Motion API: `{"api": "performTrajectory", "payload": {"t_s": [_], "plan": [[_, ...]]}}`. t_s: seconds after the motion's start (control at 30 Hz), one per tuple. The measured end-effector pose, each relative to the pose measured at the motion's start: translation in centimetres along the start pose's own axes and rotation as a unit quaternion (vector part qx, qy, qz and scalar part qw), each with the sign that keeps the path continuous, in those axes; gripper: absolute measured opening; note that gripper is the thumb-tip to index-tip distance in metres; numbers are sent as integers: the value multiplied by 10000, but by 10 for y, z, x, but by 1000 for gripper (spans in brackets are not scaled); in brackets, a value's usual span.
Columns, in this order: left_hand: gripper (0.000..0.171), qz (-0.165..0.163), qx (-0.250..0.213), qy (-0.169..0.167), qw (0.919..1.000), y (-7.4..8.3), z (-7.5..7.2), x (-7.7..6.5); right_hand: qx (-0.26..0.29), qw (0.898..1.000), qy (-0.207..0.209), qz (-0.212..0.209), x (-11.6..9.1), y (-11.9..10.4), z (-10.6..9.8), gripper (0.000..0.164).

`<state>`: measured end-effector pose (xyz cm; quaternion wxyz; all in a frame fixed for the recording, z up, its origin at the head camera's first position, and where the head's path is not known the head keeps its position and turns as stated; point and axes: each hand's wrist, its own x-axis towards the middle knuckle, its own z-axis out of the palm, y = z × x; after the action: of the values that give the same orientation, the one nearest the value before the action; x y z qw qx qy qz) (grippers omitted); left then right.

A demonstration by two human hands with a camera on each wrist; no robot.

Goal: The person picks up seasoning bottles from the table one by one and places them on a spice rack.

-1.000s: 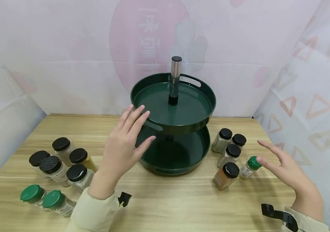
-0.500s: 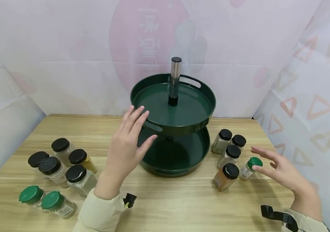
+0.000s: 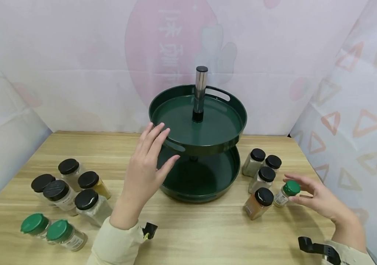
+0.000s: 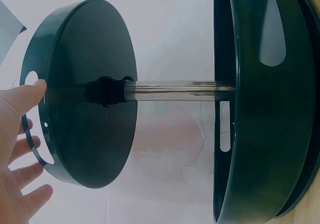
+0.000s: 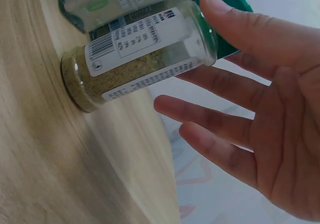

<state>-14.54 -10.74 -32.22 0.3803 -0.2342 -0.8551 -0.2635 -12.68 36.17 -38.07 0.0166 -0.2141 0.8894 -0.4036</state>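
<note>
A dark green two-tier round tray [image 3: 205, 149] stands on the table with a shiny post through its middle. My left hand [image 3: 145, 169], fingers extended, is at the front left of its upper tier; in the left wrist view the thumb [image 4: 30, 95] overlaps the rim by the handle slot. On the right, a green-lidded spice jar [image 5: 142, 59] stands upright, holding a greenish-brown seasoning. My right hand [image 3: 319, 197] surrounds its lid loosely, thumb [image 5: 235, 19] at the near side and the index finger partly hidden behind. The other fingers are spread apart, off the jar.
Left of the jar are several black-capped spice jars, an orange-brown one [image 3: 256, 206] nearest. At the table's left stands another group, with black-capped jars [image 3: 94, 209] and two green-lidded jars [image 3: 70, 237]. Cloth walls [image 3: 92, 73] border the wooden table [image 3: 208, 235].
My right hand has moved left and down to the green-lidded jar, bringing thumb and fingers around its lid. The left hand has shifted slightly right and stays by the tray.
</note>
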Motion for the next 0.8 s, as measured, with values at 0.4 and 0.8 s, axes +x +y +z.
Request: {"api": "performTrajectory", "payload": {"t_s": [0.4, 0.8], "plan": [[66, -173, -370, 267, 9988, 0, 7, -1, 558, 9982, -81, -222, 2, 12, 5, 50], [63, -345, -808, 574, 9945, 0, 16, 0, 1088, 9934, -368, 81, 3, 17, 7, 41]]}}
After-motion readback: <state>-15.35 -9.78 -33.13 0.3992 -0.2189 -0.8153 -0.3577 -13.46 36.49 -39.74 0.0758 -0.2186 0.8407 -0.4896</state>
